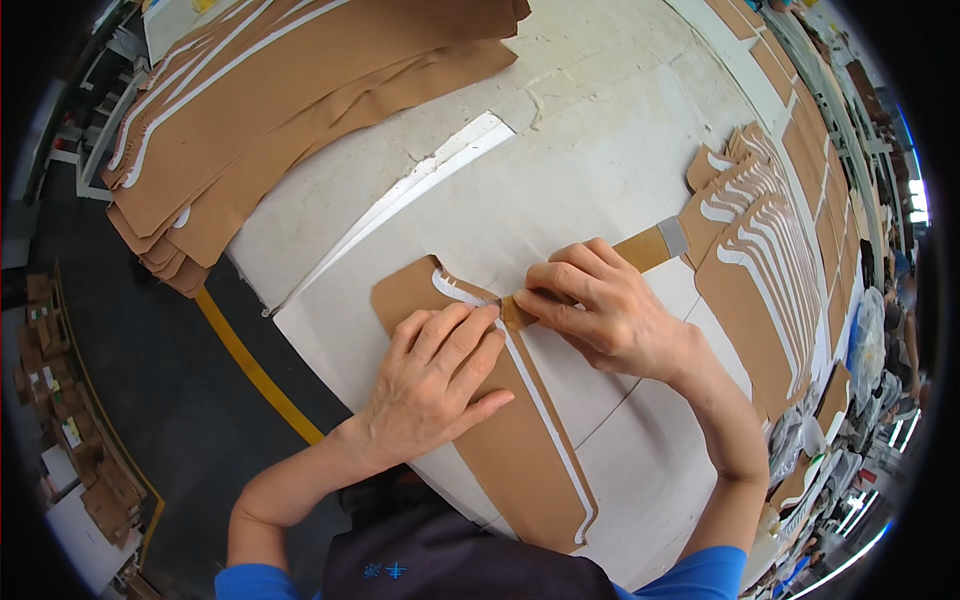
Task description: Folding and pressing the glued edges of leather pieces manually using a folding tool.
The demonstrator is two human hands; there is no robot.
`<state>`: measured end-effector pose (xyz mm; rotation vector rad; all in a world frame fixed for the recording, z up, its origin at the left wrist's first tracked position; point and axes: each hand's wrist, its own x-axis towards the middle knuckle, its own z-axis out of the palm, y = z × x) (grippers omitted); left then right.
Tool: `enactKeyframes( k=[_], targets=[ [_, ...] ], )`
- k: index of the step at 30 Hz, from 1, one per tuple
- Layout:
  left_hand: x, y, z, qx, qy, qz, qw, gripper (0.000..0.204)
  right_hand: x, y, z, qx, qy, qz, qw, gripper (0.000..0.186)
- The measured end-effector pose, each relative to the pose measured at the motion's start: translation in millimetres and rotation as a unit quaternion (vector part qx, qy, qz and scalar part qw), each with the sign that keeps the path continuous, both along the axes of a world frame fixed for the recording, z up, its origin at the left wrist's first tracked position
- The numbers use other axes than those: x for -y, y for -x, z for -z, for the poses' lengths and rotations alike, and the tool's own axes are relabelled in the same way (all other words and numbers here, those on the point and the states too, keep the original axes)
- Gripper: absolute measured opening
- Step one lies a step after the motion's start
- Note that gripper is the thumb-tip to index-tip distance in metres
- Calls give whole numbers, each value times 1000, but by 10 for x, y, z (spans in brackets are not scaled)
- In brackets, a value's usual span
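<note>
A long brown leather-like piece (500,450) lies on the white tabletop before me, a white band running along its right edge and curved upper end. My left hand (435,375) rests on it with fingers stretched out, fingertips at the white-banded edge. Just to the right, my right hand (605,310) is closed in a pinch on the near end of a narrow amber-brown strip (645,250). That end meets the piece's edge beside my left fingertips. The strip passes behind my right hand toward a grey end band. The exact grip is partly hidden by the fingers.
Large brown pieces (300,110) are stacked at the far left. Fanned brown pieces with white edges (760,290) overlap at the right. A slim white strip (430,175) lies across the white table (600,130). Beyond the left edge is dark floor with a yellow line (255,375).
</note>
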<state>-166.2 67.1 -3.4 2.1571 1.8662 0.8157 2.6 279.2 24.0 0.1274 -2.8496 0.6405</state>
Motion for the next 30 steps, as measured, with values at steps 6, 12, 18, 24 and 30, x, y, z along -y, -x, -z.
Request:
enactKeyframes(
  k=[6, 12, 18, 24, 30],
  targets=[
    [9, 4, -12, -8, -1, -6, 1000, 60, -71, 78, 2, -17, 19, -26, 999, 38],
    [-4, -3, -17, -6, 2, -14, 1000, 56, -194, 175, -17, 10, 17, -61, 998, 36],
    [-14, 1, -22, -9, 5, -15, 1000, 55, -308, 334, -26, 16, 3, -111, 994, 32],
    [-13, 11, -24, -6, 8, -12, 1000, 55, -350, 509, -106, 39, -25, -150, 988, 24],
    [-8, 7, -43, 3, 8, -9, 1000, 54, -331, 655, -124, 46, -21, -166, 985, 17]
  ],
)
